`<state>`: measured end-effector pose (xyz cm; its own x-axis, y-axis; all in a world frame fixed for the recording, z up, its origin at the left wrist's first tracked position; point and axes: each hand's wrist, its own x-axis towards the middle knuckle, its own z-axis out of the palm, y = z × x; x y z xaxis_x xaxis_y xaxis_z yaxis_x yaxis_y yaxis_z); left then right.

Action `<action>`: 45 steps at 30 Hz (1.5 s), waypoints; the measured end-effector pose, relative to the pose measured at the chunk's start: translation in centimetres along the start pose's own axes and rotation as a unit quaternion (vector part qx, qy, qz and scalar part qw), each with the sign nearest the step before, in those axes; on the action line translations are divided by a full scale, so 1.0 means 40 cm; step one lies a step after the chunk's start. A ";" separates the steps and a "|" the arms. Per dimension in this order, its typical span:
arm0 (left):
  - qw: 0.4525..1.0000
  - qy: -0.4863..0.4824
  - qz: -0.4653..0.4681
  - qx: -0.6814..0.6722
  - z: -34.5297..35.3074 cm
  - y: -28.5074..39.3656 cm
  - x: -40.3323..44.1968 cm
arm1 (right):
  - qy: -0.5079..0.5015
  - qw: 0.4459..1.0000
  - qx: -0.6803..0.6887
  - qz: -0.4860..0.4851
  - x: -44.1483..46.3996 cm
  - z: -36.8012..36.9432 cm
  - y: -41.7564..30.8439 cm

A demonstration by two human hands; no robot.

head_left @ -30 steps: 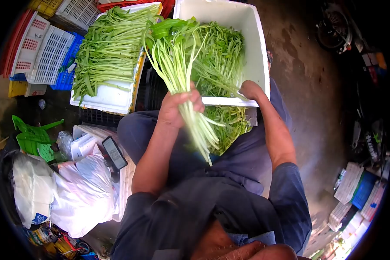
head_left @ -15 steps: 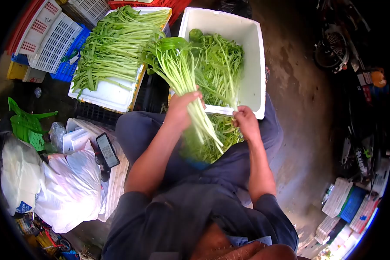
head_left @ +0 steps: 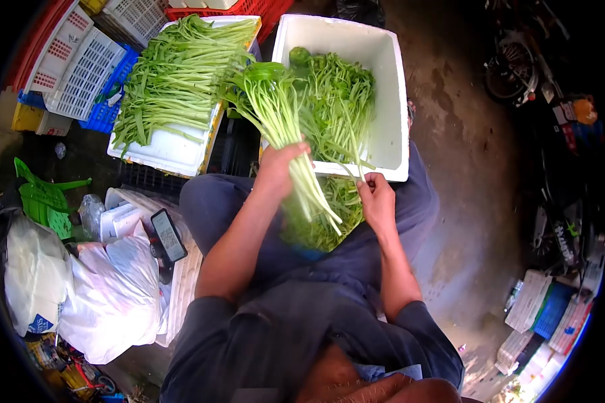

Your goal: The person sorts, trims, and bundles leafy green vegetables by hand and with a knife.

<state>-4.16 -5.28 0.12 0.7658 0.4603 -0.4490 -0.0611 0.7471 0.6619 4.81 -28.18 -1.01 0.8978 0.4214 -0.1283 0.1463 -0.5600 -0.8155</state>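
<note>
My left hand is closed round a bunch of long green stems, leaves toward the top and cut ends over my lap. At the front rim of the white foam box, my right hand pinches the end of a thin green stem that reaches back into the box. Loose leafy greens lie inside this box, and more greens are between my legs below it. To the left, a white foam lid holds a layer of stems laid side by side.
Plastic crates stand at the upper left. A phone leans by a white bag and a green plastic item at the left. Bicycle parts and stacked boxes are on the right.
My right hand has moved from the box's front right rim inward and down, now pinching a stem end. The bunch in my left hand has shifted slightly; the whole view has also shifted.
</note>
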 end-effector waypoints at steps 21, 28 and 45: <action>0.998 -0.001 0.035 0.053 0.010 -0.036 0.003 | -0.106 0.986 0.046 -0.118 -0.119 0.087 -0.158; 0.993 -0.064 0.037 0.093 0.012 -0.050 -0.001 | -0.080 0.962 0.259 -0.025 0.071 0.096 -0.168; 0.999 -0.053 0.007 0.000 -0.003 -0.050 0.007 | -0.079 0.927 0.362 -0.053 0.024 0.128 -0.144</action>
<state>-3.88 -6.60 -1.41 0.8283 0.4175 -0.3736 -0.0721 0.7408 0.6679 2.70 -20.88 0.67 0.8140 0.5778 -0.0596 -0.1374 0.0919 -0.9862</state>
